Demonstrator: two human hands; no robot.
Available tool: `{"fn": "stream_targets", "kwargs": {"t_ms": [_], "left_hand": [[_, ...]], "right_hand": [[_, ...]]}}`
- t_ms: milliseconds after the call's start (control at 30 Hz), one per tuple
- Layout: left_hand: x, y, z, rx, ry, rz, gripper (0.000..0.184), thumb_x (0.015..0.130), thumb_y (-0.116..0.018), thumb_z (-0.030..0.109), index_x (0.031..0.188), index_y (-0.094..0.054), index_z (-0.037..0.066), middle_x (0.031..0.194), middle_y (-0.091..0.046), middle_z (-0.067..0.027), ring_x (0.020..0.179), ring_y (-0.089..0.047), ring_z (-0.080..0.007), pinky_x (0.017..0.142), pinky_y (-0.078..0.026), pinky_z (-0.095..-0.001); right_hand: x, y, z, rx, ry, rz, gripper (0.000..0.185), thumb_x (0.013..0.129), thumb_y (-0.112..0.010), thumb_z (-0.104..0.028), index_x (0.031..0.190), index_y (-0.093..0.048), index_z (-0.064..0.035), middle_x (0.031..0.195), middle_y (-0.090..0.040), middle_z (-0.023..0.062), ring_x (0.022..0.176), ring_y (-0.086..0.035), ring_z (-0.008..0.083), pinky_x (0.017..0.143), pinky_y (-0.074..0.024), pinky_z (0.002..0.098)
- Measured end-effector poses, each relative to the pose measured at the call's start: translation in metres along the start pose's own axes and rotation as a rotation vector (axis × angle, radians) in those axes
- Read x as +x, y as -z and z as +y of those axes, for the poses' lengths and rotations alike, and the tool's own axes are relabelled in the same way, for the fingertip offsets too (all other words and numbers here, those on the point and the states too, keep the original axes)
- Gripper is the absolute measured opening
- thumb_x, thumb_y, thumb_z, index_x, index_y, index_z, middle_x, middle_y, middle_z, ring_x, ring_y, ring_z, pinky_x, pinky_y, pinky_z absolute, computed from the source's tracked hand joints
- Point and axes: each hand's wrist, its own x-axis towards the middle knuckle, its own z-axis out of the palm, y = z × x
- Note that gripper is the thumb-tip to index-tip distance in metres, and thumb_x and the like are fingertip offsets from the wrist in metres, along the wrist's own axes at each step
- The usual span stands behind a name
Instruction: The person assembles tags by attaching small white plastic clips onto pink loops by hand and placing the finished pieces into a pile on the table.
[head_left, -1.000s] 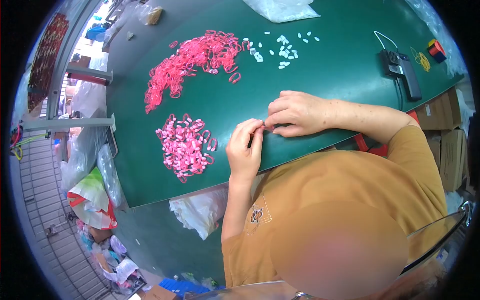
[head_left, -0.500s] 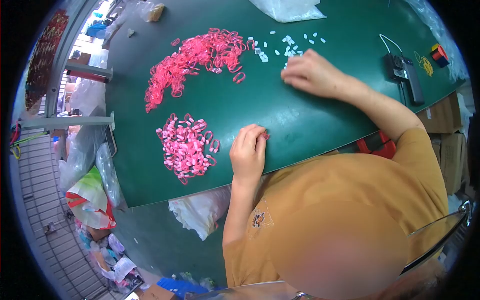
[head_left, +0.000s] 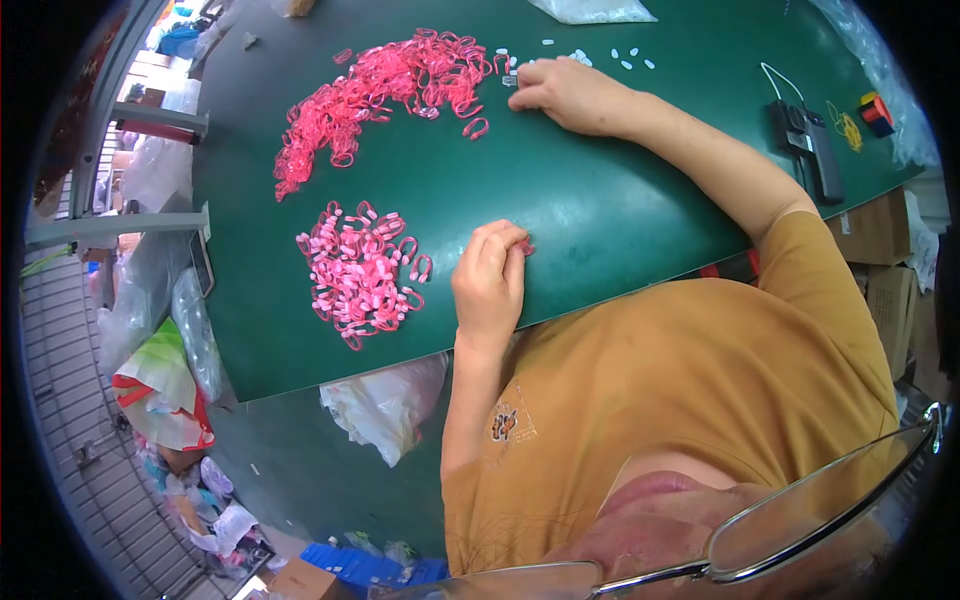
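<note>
My left hand (head_left: 488, 280) rests closed near the table's front edge, pinching a small pink loop (head_left: 528, 245) that pokes out past its fingertips. My right hand (head_left: 575, 95) reaches across to the small white plastic pieces (head_left: 627, 65) at the back, its fingers bent down and together at their left side. Whether anything is between those fingers is hidden. Left of it spreads a large pile of pink loops (head_left: 400, 75), with a single loop (head_left: 475, 128) lying apart. Nearer my left hand is a smaller pile of pink loops with white pieces on them (head_left: 360, 275).
A black radio-like device (head_left: 805, 140) stands at the right, beside yellow string (head_left: 850, 130) and a red-and-blue object (head_left: 877, 114). A clear plastic bag (head_left: 595, 10) lies at the back edge. A metal frame (head_left: 120, 228) borders the green table (head_left: 600, 220) on the left.
My right hand has moved left across the white pieces, toward those beside the large pink pile. My left hand keeps its pinch on the loop. The whole view has shifted slightly.
</note>
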Motion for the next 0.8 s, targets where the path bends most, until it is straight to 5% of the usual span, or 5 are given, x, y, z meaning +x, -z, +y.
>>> {"fn": "stream_targets", "kwargs": {"t_ms": [167, 367, 800], "left_hand": [[0.001, 0.001, -0.004, 0.008, -0.035, 0.009, 0.021, 0.089, -0.074, -0.010, 0.104, -0.070, 0.004, 0.104, -0.075, -0.0145, 0.090, -0.075, -0.0329, 0.078, -0.061, -0.0411], [-0.015, 0.008, 0.003, 0.138, -0.089, -0.035, 0.021, 0.087, -0.079, -0.004, 0.103, -0.074, 0.007, 0.106, -0.077, -0.0090, 0.092, -0.075, -0.0297, 0.083, -0.060, -0.0409], [-0.019, 0.011, 0.008, 0.249, -0.108, -0.007, 0.024, 0.088, -0.078, -0.008, 0.107, -0.077, 0.006, 0.107, -0.078, -0.0119, 0.095, -0.076, -0.0294, 0.084, -0.060, -0.0391]], "right_hand": [[-0.040, 0.030, -0.047, 0.209, 0.119, -0.082, 0.023, 0.098, -0.066, -0.009, 0.115, -0.079, -0.0166, 0.111, -0.069, 0.0055, 0.104, -0.068, 0.0282, 0.094, -0.0528, 0.0418], [-0.083, 0.064, -0.050, 0.314, -0.093, -0.016, 0.027, 0.098, -0.068, -0.004, 0.122, -0.076, -0.0132, 0.115, -0.071, 0.0035, 0.102, -0.066, 0.0286, 0.094, -0.0507, 0.0408], [-0.073, 0.039, -0.051, 0.193, -0.163, -0.080, 0.021, 0.108, -0.064, -0.025, 0.119, -0.079, -0.0144, 0.106, -0.071, 0.0015, 0.097, -0.069, 0.0229, 0.095, -0.0480, 0.0389]]}}
